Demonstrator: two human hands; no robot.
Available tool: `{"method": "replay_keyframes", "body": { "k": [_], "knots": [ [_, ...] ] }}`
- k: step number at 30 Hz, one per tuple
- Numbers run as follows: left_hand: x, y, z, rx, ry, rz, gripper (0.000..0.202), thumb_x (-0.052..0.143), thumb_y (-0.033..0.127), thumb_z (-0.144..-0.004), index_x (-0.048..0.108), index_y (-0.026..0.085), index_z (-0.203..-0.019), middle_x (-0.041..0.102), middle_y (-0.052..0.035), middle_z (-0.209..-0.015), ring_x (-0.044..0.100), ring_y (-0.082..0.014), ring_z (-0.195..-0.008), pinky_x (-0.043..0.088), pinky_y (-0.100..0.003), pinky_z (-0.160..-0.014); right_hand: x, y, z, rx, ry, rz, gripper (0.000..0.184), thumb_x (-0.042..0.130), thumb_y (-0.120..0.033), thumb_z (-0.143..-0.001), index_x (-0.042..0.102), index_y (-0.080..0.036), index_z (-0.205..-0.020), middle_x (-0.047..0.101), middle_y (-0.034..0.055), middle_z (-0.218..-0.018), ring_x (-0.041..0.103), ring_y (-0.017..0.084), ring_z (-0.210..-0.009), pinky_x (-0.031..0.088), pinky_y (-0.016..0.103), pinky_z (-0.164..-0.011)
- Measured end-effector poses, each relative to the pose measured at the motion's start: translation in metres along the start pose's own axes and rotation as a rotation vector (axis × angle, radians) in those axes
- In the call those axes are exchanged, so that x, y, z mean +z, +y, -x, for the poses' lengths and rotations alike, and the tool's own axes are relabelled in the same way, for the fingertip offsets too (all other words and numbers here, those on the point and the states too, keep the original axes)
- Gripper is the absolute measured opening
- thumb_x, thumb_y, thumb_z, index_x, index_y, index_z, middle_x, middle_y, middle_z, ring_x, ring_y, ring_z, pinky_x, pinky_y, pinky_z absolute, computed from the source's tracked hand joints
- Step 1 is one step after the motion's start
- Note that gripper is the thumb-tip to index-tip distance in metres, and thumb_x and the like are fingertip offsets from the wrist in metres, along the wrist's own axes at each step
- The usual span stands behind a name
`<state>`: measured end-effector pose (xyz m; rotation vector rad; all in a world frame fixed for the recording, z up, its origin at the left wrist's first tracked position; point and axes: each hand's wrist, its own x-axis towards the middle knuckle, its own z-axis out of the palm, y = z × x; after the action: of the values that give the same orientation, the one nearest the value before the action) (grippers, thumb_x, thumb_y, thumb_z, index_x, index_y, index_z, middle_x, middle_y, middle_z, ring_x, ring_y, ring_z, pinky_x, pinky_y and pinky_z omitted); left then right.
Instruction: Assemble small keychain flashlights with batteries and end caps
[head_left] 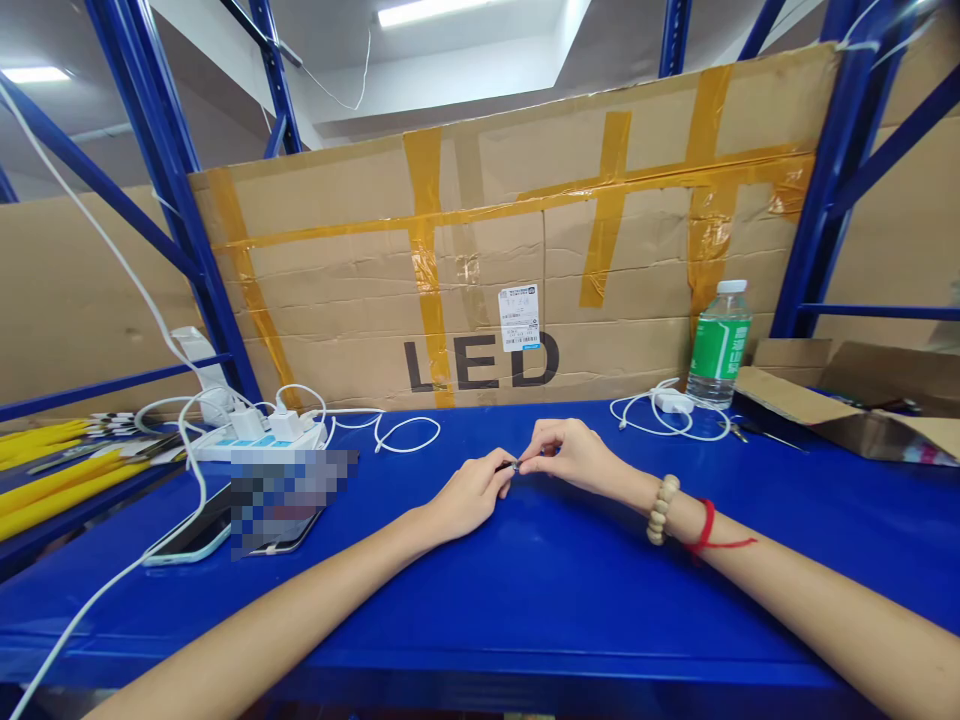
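Observation:
Both my hands meet over the middle of the blue tabletop (570, 580). My left hand (471, 492) is closed, thumb and fingers pinching a small dark piece (509, 466) with a bit of metal shine at its tip. From the right, my right hand (574, 455) reaches in, its thumb and forefinger pinched together at the end of that same piece. It is too small, and too much covered by the fingers, to tell its kind. A beaded bracelet (663, 510) and a red string (706, 530) circle my right wrist.
At left lie a phone (191, 530) and a white power strip (259, 445) with chargers and cables. Back right are a coiled white cable (637, 412), a water bottle (720, 345) and an open cardboard box (847, 415). A large cardboard sheet (337, 300) stands behind.

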<state>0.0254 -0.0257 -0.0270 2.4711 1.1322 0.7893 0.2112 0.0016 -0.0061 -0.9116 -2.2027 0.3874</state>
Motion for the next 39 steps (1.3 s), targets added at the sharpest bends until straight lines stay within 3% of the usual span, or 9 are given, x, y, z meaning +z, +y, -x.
{"method": "replay_keyframes", "body": {
  "k": [17, 31, 39],
  "knots": [
    [-0.0023, 0.0064, 0.0014, 0.022, 0.044, -0.146, 0.024, 0.030, 0.024, -0.092, 0.053, 0.020, -0.087, 0.060, 0.0001, -0.078, 0.055, -0.0145, -0.077, 0.042, -0.026, -0.073, 0.0008, 0.0033, 0.0000, 0.004, -0.008, -0.052, 0.018, 0.068, -0.037, -0.067, 0.070, -0.019, -0.067, 0.060, 0.0022, -0.070, 0.052, 0.012, -0.063, 0.039, 0.024, -0.057],
    [-0.0040, 0.0042, 0.0033, 0.067, 0.051, -0.222, 0.025, 0.027, 0.026, -0.093, 0.050, 0.021, -0.103, 0.060, -0.0014, -0.081, 0.056, -0.0152, -0.077, 0.044, -0.026, -0.071, -0.0012, 0.0008, -0.0012, 0.051, 0.005, -0.030, 0.024, 0.066, -0.043, -0.066, 0.068, -0.018, -0.067, 0.061, 0.0022, -0.071, 0.050, 0.012, -0.060, 0.038, 0.025, -0.056],
    [-0.0066, 0.0083, 0.0029, 0.033, 0.043, -0.236, 0.026, 0.027, 0.026, -0.093, 0.049, 0.022, -0.106, 0.062, -0.0011, -0.086, 0.059, -0.0162, -0.079, 0.044, -0.026, -0.070, 0.0007, 0.0009, -0.0025, 0.073, 0.000, -0.171, 0.025, 0.067, -0.041, -0.066, 0.064, -0.016, -0.065, 0.059, 0.0009, -0.063, 0.050, 0.011, -0.053, 0.038, 0.025, -0.051]
  ]
}}
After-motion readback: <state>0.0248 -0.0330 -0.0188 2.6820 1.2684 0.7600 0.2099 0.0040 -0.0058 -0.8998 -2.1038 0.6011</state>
